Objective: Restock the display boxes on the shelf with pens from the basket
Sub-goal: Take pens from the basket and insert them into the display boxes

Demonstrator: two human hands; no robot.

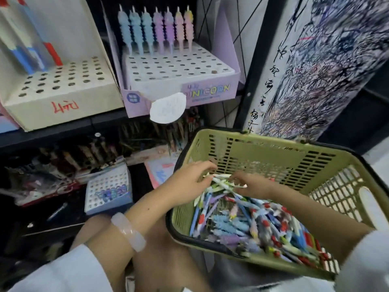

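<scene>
Both hands are working inside the basket [273, 148], at its far left corner. The left hand [189, 182] is curling its fingers around a small bunch of white pens [221, 180], and the right hand [254, 184] is pinching the other end of the same bunch with its fingertips. So both hands are grasping these pens, though I cannot tell how many pens are in the bunch, because the picture is blurred there. A pale bracelet [128, 231] is sitting on the left wrist.

The bunch is lying on top of a big heap of mixed pens [252, 224], which is filling the near part of the green basket: blue ones, purple ones, white ones with red dots. The basket is resting near the person, on the right side.

Far and to the left, on the shelf [63, 125], two display boxes are standing side by side. The purple box [210, 91] is showing only one row of pastel pens [155, 30] at its far edge, and nearly all its other holes are open. The beige box [63, 102] at the left is showing many empty holes too, with some blue and red pens at its far left. A small box [109, 188] on the lower shelf is also mostly empty.

I judge that the restocking is only beginning: many pens are waiting in the basket and most holes are unfilled.
</scene>
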